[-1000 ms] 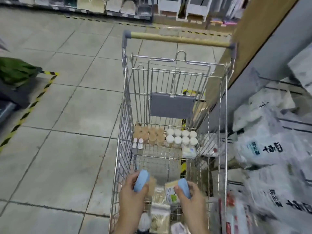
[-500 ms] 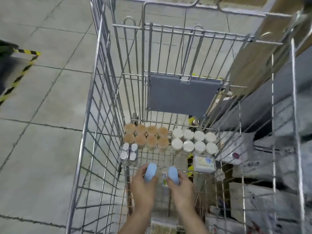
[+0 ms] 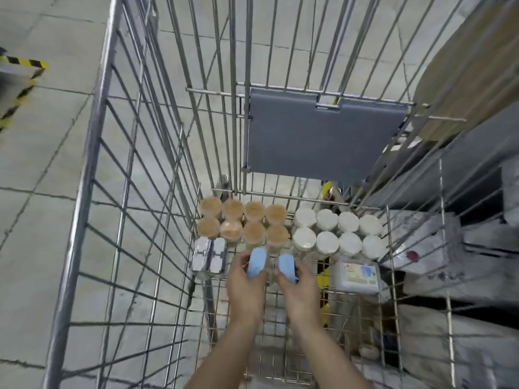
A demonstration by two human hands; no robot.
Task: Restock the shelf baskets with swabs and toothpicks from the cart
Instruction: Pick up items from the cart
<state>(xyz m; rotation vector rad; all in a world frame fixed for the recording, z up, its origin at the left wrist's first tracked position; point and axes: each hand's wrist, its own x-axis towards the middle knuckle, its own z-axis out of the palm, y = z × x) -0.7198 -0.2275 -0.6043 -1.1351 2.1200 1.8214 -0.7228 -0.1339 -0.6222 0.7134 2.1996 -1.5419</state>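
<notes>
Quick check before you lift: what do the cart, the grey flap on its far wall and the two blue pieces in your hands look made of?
Cart: bare metal wire, silvery with a dull shine along the rods. Grey flap: probably matte plastic, a flat, even sheet with no glare. Blue pieces, one in the left hand at, one in the right hand at: likely smooth pale-blue plastic with rounded ends; too blurred to be sure.

Pale blue containers (image 3: pixel 257 262), tan-lidded jars (image 3: pixel 243 221), white-lidded jars (image 3: pixel 338 233), grey panel (image 3: pixel 323 136).

Flat, even overhead light washes the scene with weak shadows; wide-angle distortion bows the cart wires (image 3: pixel 92 153) toward the frame edges, and motion blur smears the lower right and softens the bottom of the frame
</notes>
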